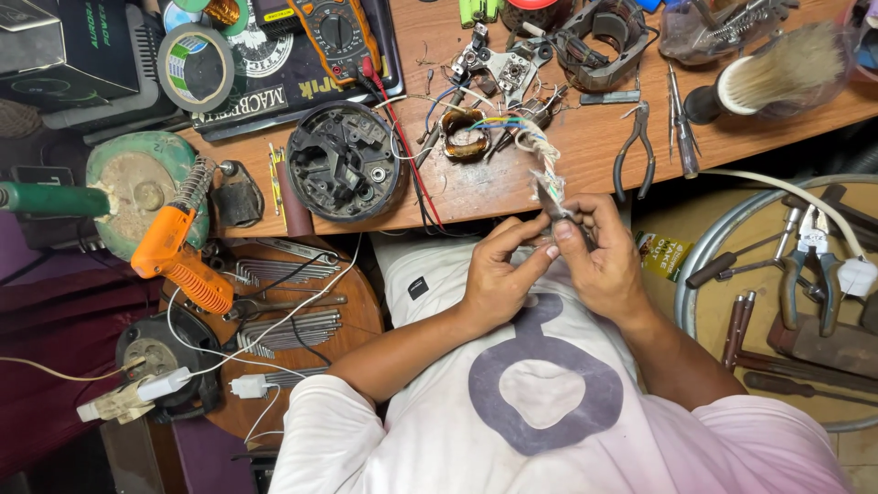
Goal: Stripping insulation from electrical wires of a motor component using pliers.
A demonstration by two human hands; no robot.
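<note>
I see both hands w/ fingers pinched together at the tabletop (pixel 512 187) edge. Left hand (pixel 498 274) and right hand (pixel 599 261) are each clenched on a small clear-wrapped wire bundle (pixel 551 190), fingertips touching. From it a twisted white cord (pixel 540 151) runs up, away from the hands, to a copper coil (pixel 464 134) w/ coloured wires. Just beyond the right hand lie pliers (pixel 634 146). Beyond the left hand: round black housing (pixel 344 163). Far left: orange soldering gun (pixel 174 252).
</note>
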